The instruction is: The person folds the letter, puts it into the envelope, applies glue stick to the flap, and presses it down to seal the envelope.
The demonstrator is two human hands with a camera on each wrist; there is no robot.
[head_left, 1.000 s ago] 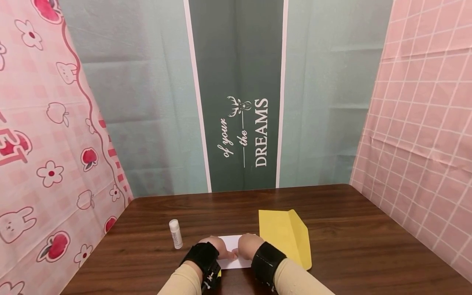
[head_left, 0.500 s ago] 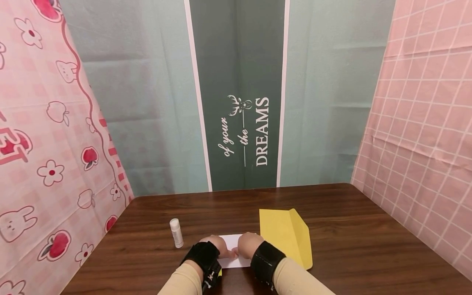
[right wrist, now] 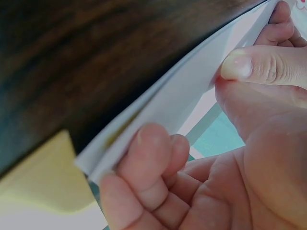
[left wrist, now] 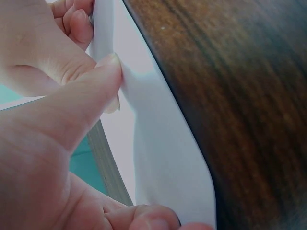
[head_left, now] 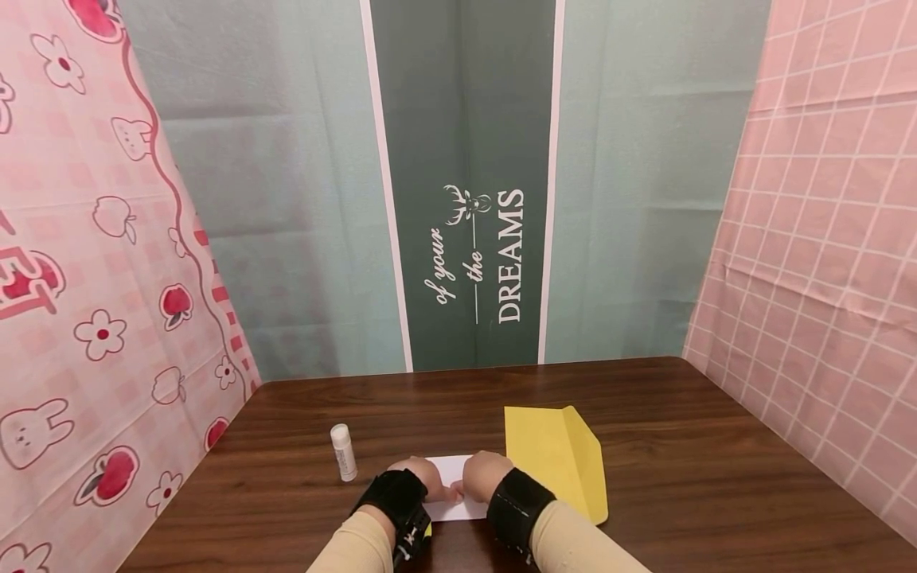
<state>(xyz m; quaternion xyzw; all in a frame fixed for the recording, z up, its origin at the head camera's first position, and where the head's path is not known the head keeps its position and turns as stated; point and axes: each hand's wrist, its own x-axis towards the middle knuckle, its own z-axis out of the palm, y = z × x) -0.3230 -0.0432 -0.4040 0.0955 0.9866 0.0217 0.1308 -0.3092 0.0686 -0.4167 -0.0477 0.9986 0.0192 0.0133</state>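
Between my hands is a folded sheet of white paper (head_left: 449,468), low over the front middle of the table. My left hand (head_left: 421,477) grips its left part, its thumb on the near face and its fingertips curled at the edge. On the right part, my right hand (head_left: 485,476) holds the paper with curled fingers (right wrist: 148,153) at the end. The two thumbs meet near the middle, the left thumb (right wrist: 240,64) overlapping the right one in the right wrist view. That view also shows the paper's layers (right wrist: 108,148) slightly apart at the end.
A white glue stick (head_left: 343,452) is left of the hands on the brown wooden table (head_left: 688,446). To the right lies a yellow envelope-like paper (head_left: 544,446) with a creased flap. Something small and yellow (head_left: 428,531) peeks out beside the left wrist strap.
The hands and the white paper keep almost the same place and pose. Only the head view has shifted very slightly.
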